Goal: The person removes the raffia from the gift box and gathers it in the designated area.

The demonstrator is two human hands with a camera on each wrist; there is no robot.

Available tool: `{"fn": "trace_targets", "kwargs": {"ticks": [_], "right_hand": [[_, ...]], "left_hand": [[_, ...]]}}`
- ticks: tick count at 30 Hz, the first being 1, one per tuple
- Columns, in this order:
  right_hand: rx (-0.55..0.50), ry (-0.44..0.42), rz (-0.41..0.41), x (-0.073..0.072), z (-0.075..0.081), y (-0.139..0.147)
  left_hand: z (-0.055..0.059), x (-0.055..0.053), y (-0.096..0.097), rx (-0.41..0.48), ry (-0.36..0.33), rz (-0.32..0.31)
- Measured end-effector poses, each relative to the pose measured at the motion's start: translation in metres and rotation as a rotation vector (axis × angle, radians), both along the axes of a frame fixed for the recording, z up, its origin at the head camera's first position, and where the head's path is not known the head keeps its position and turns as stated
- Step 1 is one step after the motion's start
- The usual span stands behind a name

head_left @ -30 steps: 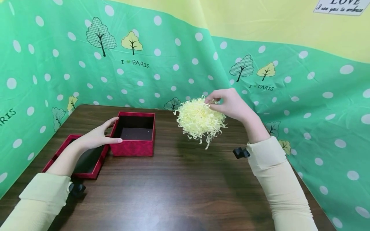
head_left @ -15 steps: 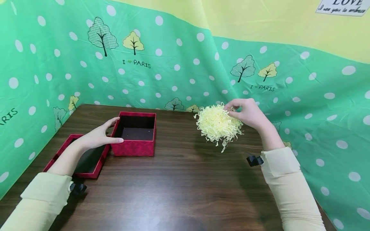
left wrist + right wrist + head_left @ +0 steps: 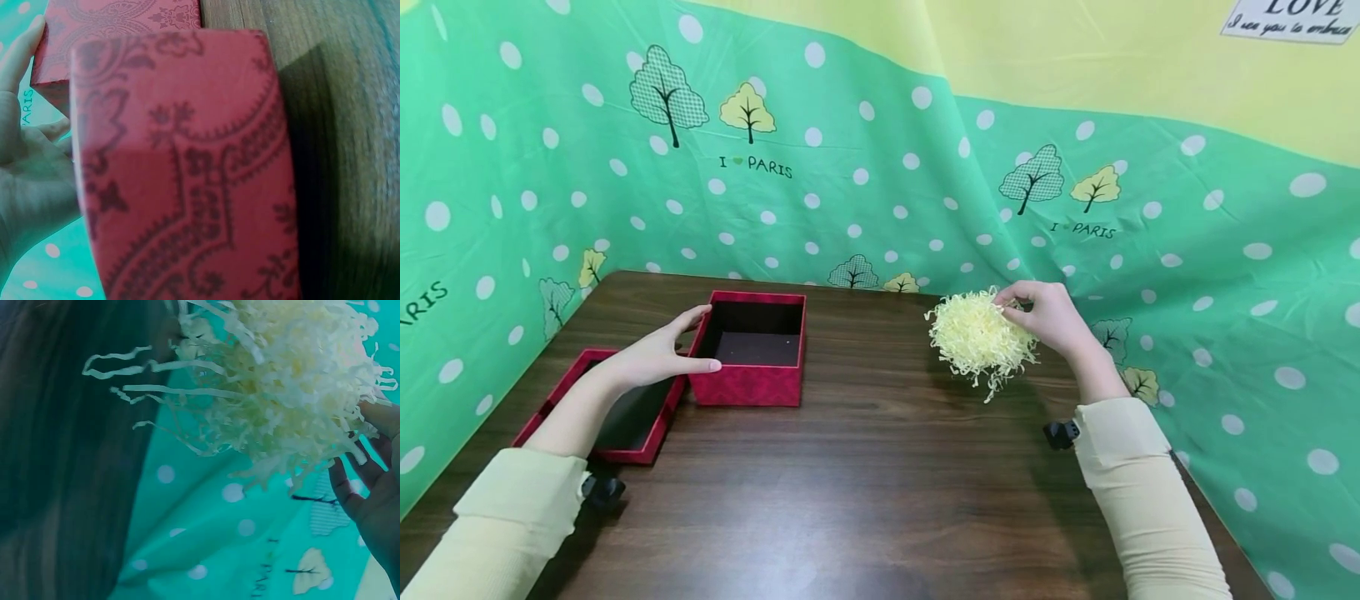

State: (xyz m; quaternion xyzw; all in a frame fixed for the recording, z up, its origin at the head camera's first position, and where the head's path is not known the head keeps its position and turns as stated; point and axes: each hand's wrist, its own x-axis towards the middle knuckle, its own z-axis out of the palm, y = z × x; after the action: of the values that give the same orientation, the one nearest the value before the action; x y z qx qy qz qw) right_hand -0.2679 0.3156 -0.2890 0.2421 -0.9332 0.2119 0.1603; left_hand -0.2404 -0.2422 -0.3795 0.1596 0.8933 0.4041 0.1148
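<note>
A wad of pale yellow shredded paper [image 3: 981, 333] hangs from my right hand [image 3: 1048, 317], which pinches its upper right side between thumb and fingers. Loose strands trail below it, and the right wrist view shows the shredded paper [image 3: 294, 381] dangling beside the hand [image 3: 375, 481]. At the left, my left hand [image 3: 658, 354] holds the left side of an open red box [image 3: 745, 385], its thumb at the front rim and its fingers toward the back corner. The box's dark inside shows bare. In the left wrist view the patterned box [image 3: 119, 19] is partly covered by a nearer red wall.
A red-rimmed lid [image 3: 643, 433] lies hollow side up under the left forearm, beside the box. The dark wooden table [image 3: 850, 467] reaches back to a green dotted curtain [image 3: 850, 167], which also runs along both sides.
My right hand has moved to the right and lowered with the shredded paper, slowing in the last half second. The left hand, box and lid have stayed in place.
</note>
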Motion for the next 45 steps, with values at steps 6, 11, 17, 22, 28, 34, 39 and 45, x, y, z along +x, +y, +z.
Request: {"fn": "trace_targets", "kwargs": {"ticks": [6,11,17,22,28,34,39,45], "right_hand": [[-0.024,0.019,-0.041,-0.009,-0.025,0.010],[-0.041,0.034,-0.070,-0.015,-0.046,0.017],[-0.051,-0.018,-0.112,-0.020,-0.069,0.023],[-0.041,-0.063,-0.128,-0.023,-0.085,0.028],[-0.041,-0.134,-0.108,-0.025,-0.100,0.032],[-0.046,-0.195,-0.061,-0.022,-0.099,0.034],[-0.040,-0.289,-0.031,-0.015,-0.081,0.033],[0.019,-0.339,-0.032,-0.002,-0.053,0.025]], "left_hand": [[0.000,0.000,0.000,-0.001,0.003,0.002],[0.000,0.000,-0.001,0.000,0.000,0.000],[-0.001,-0.001,-0.001,0.006,-0.001,0.003],[0.000,0.000,-0.001,0.009,-0.003,0.002],[-0.001,-0.001,-0.002,0.006,-0.005,0.007],[0.002,0.002,-0.003,-0.005,-0.006,0.015],[0.004,0.000,-0.005,-0.022,-0.009,0.010],[0.017,-0.004,-0.005,-0.057,0.006,0.004]]}}
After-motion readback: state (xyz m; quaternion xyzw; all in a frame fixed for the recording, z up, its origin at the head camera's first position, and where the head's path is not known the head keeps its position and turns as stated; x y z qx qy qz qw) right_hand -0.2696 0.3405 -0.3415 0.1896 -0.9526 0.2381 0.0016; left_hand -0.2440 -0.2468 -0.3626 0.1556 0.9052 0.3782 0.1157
